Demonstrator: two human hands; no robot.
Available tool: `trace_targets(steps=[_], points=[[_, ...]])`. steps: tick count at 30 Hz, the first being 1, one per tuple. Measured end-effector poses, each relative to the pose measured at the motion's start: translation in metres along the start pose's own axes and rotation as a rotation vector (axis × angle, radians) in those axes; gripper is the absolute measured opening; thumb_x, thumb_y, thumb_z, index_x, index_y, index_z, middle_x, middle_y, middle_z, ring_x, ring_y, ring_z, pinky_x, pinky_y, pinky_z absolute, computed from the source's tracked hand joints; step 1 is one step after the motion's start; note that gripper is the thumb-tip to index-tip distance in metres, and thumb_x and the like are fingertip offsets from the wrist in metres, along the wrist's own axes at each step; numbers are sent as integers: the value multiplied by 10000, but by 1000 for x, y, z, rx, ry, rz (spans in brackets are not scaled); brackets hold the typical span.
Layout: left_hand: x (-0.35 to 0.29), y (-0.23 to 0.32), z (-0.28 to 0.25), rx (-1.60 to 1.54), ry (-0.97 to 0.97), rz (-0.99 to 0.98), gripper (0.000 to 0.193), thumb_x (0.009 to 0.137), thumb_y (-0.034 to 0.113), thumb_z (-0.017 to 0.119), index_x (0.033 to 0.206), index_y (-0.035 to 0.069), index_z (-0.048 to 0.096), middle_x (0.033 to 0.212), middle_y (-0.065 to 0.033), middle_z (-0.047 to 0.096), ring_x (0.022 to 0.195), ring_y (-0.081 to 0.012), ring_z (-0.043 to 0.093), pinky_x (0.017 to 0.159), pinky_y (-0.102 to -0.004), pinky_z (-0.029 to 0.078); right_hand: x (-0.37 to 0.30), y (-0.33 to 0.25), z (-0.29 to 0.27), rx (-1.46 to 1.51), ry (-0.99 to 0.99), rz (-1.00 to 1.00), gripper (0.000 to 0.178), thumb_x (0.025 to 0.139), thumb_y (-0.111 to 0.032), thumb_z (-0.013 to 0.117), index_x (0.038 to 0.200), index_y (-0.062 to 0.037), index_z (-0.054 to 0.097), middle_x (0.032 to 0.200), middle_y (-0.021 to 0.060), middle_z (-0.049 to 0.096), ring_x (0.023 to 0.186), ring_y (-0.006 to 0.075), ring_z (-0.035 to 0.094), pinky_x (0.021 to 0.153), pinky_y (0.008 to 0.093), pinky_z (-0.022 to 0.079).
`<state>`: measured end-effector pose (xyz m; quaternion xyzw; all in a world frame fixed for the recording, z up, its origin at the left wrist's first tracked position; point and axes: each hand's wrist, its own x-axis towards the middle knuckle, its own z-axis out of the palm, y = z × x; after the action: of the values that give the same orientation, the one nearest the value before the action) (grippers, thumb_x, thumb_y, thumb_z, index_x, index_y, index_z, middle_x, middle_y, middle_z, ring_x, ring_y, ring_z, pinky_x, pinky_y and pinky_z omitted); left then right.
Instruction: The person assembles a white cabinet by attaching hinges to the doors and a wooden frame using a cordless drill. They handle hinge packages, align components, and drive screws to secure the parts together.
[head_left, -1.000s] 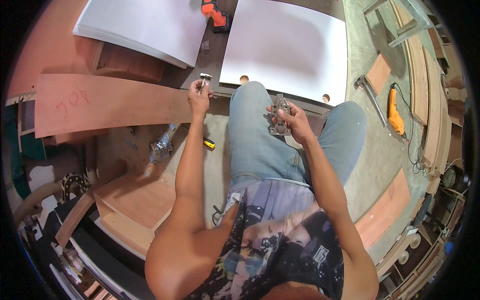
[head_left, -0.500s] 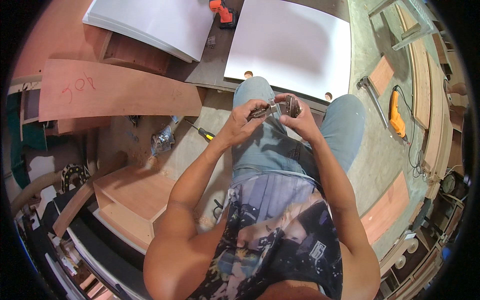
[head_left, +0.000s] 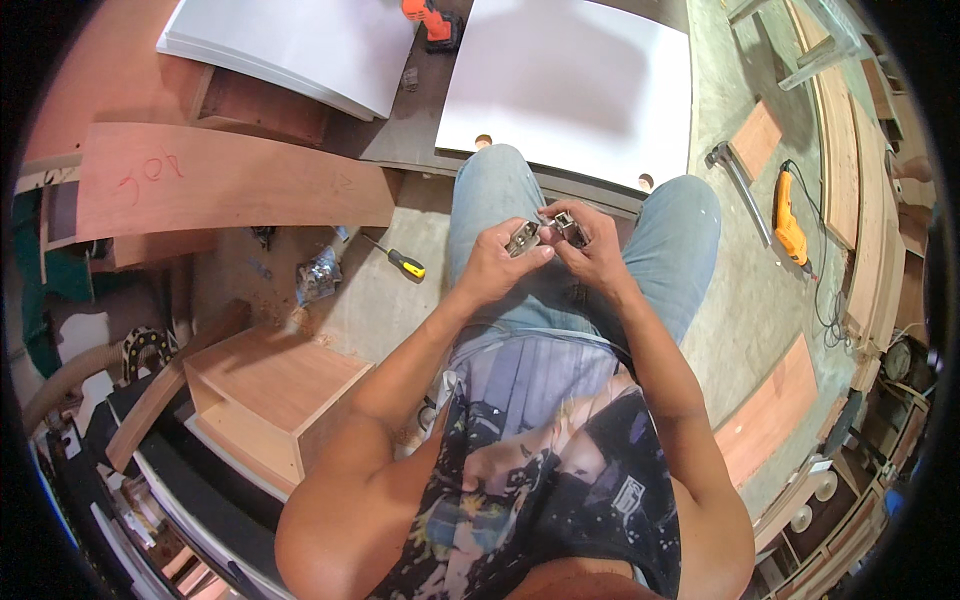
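Note:
My left hand [head_left: 490,265] grips a metal cabinet hinge [head_left: 522,238] between thumb and fingers, above my lap. Close beside it, my right hand [head_left: 598,252] is closed round a second metal hinge [head_left: 570,230]. The fingertips of both hands nearly meet between the two pieces. Just beyond my knees lies a white panel [head_left: 570,80], with a round hole [head_left: 484,141] near its left corner and another round hole [head_left: 646,181] near its right corner.
An orange cordless drill [head_left: 432,22] stands beside stacked white panels [head_left: 300,50]. A yellow-black screwdriver [head_left: 406,265] and a clear plastic bag [head_left: 319,276] lie left. On the right floor are a hammer [head_left: 740,185], a yellow corded tool [head_left: 790,225] and wooden boards [head_left: 835,150].
Both hands have moved down toward my lap and closer together. The hinges are turned differently, and the view has shifted slightly.

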<state>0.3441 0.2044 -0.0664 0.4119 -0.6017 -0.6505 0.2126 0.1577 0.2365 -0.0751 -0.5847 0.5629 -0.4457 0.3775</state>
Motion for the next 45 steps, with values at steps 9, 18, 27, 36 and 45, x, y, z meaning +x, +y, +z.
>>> trace_targets(steps=[9,18,27,36,45], points=[[-4,-1,6,-784,59,-262,330,918,152,614,1189,-9,517,958,-112,663,812,-210,701,624,-270,590,-1,8,-1,239,-119,152,359,803,-144,775,1121,-61,631,914,41,695,773,92,620,686,252,503],[15,18,51,-658,255,-118,349,969,312,574,1147,23,495,828,-45,610,478,-70,519,366,-193,379,0,15,17,584,287,94,391,907,-183,694,1215,6,543,1064,95,664,923,139,625,783,265,530],[37,38,73,-224,265,71,281,912,168,636,1106,-32,599,797,-43,634,596,-67,569,492,-222,463,0,22,-1,850,447,146,372,926,-303,670,1118,-14,535,976,89,664,774,90,593,671,229,508],[44,25,77,105,314,181,290,863,195,687,994,-52,611,772,-54,653,659,-82,572,578,-262,490,-5,44,2,978,498,223,370,905,-343,696,1052,-33,555,885,7,612,759,61,545,688,220,474],[33,7,30,-337,318,-146,299,910,263,633,1047,5,569,768,-36,621,563,-112,614,469,-238,486,29,44,-12,823,222,519,368,888,-253,714,1111,2,570,918,75,624,810,146,639,702,270,565]])
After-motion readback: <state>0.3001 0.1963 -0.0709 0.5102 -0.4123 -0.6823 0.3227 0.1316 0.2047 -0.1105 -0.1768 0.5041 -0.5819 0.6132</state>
